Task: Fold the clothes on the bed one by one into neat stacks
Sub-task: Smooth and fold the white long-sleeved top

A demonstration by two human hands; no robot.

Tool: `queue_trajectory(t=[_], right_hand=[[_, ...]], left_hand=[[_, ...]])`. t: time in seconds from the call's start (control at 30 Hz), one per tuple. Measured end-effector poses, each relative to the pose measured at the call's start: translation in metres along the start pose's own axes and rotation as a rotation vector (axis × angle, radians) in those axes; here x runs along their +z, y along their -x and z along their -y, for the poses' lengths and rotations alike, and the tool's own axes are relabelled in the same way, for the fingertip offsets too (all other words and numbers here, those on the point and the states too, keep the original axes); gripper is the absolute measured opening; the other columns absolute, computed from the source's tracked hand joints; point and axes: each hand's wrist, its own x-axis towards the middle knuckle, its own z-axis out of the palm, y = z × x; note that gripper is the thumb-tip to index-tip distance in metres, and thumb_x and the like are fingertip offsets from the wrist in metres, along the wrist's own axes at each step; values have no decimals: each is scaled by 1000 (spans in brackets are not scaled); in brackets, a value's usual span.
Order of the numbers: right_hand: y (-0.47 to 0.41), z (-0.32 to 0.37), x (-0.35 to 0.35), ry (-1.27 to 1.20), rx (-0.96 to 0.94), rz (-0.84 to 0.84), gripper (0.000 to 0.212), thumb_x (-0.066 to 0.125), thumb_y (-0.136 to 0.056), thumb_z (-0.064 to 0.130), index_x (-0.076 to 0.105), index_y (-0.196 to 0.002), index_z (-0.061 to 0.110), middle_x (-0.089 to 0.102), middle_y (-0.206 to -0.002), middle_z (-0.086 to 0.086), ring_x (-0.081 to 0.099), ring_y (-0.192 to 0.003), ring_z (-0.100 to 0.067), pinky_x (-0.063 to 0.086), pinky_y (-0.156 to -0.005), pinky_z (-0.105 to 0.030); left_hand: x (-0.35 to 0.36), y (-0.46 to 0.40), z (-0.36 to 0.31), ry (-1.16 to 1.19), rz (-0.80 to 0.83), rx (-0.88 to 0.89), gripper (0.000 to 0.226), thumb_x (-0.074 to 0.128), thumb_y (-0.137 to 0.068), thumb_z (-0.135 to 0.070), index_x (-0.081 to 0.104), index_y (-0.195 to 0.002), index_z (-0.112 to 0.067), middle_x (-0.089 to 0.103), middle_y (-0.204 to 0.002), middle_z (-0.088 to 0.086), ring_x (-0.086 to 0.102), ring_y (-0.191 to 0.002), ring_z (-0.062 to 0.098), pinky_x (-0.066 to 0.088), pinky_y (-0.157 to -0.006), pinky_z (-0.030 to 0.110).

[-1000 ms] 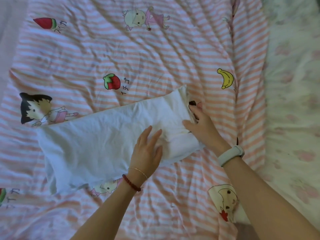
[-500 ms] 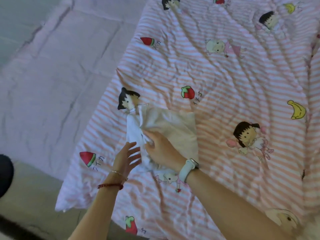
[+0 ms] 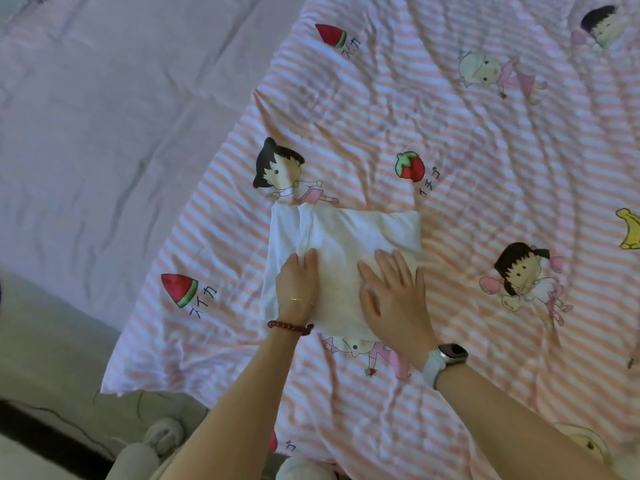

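A white garment lies folded into a compact rectangle on the pink-striped cartoon quilt. My left hand rests flat on its left part, fingers straight and pointing away from me. My right hand lies flat on its right part, fingers spread, pressing the cloth down. A strip of the lower layer shows along the garment's left edge. No other clothes are in view.
A plain pale pink sheet covers the bed to the left of the quilt. The quilt's corner hangs near the bed's front edge. Below it are the floor and my slippered feet.
The long white garment has been folded over from its right end into a short rectangle. My right hand let go of the cloth, and both hands now press flat on it.
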Motion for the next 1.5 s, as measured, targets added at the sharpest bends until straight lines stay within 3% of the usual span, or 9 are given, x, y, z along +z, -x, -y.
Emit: queue_trajectory(t=[0.17,0.33,0.43,0.53,0.7,0.97,1.13,1.27,1.5], right_hand=[[-2,11,1,-26,-63,-49,47,34,-90,29,54,-131,16,38,-145,-18,32,-135,-40,25,-101,-64],[-4,13,17,55,84,93,53,34,-97,34,20,-148,31,1,-158,-6,0,-145,-28,2,-109,-60],[-4,13,12,64,69,23,55,39,-91,32,32,-145,25,15,-156,-9,12,-143,-34,7,-105,-68],[-21,15,11,94,72,-49,56,29,-88,32,40,-141,24,25,-154,-10,19,-142,-34,9,-102,-72],[-38,2,46,152,139,41,52,30,-92,38,34,-143,31,17,-156,-6,11,-144,-30,10,-105,-68],[-63,-45,67,109,250,73,53,22,-97,39,16,-149,29,9,-157,10,0,-145,-27,1,-114,-56],[-69,-43,26,-82,132,-381,37,48,-88,19,58,-123,13,55,-123,-11,43,-119,-29,31,-100,-56],[-105,-54,1,-90,41,-216,24,62,-86,20,66,-108,11,56,-118,-9,43,-115,-30,32,-93,-42],[-154,-74,-2,217,190,19,26,42,-97,29,58,-106,11,53,-116,-6,37,-118,-25,25,-86,-38]], left_hand=[[-9,3,23,217,-331,159,31,41,-99,-26,34,-72,-11,38,-56,-6,38,-51,7,21,-51,30],[-18,-10,44,-7,-327,3,30,42,-97,-18,46,-124,-7,52,-122,14,50,-110,32,38,-83,37],[-12,-7,28,-289,-456,427,43,46,-90,-14,49,-133,-10,45,-137,18,41,-127,37,31,-102,49],[5,-13,11,-605,-301,738,47,37,-89,-27,52,-133,-18,43,-142,16,37,-133,38,24,-105,58],[28,-59,30,-840,-45,555,55,24,-95,-52,10,-147,-40,2,-158,3,-7,-144,27,-6,-109,61],[40,-76,45,-861,-71,519,65,12,-83,-63,-8,-141,-40,4,-158,4,-5,-144,28,-5,-109,62],[28,-47,42,-808,-108,723,67,34,-83,-52,33,-144,-25,28,-150,17,18,-139,42,9,-100,73],[29,-27,47,-847,-68,827,67,37,-80,-59,46,-137,-25,36,-146,16,22,-135,46,13,-95,76],[29,-35,55,-955,40,785,70,33,-79,-66,49,-134,-27,38,-146,13,33,-133,44,24,-97,72]])
